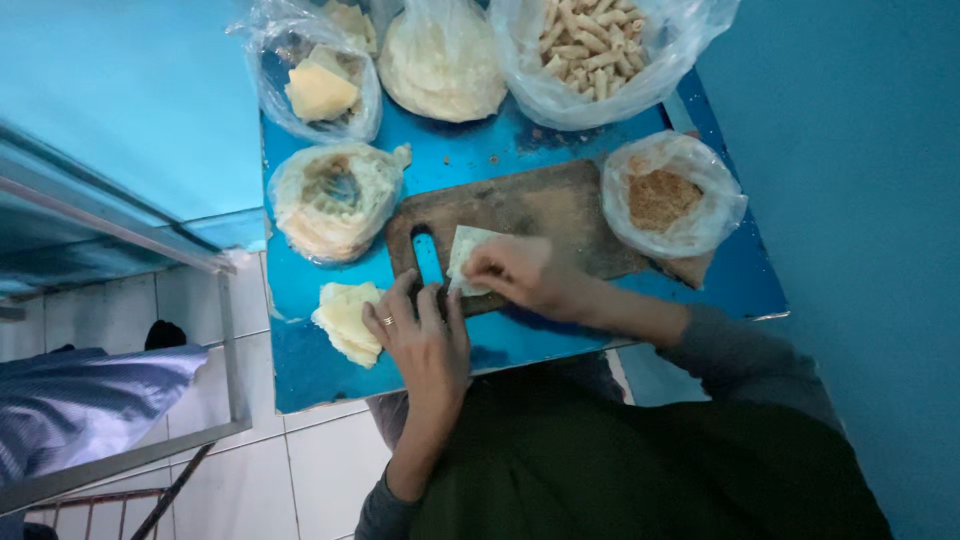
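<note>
A pale square pastry wrapper [466,250] lies on a dark wooden cutting board [545,205] on a small blue table [520,345]. My right hand [520,272] presses its fingers on the wrapper's near edge, folding or pinching it. Resting at the board's near left corner, my left hand [420,330] wears a ring, and its fingertips touch the wrapper's lower edge. A stack of folded wrappers [345,320] sits just left of that hand.
Open plastic bags crowd the table's far side: rolled pastry sticks [590,45], round wrappers [440,65], yellow squares [320,90], a hollow ring of wrappers [335,195], brown crumbs [662,198]. A blue wall stands on the right; tiled floor and a metal frame [225,340] lie to the left.
</note>
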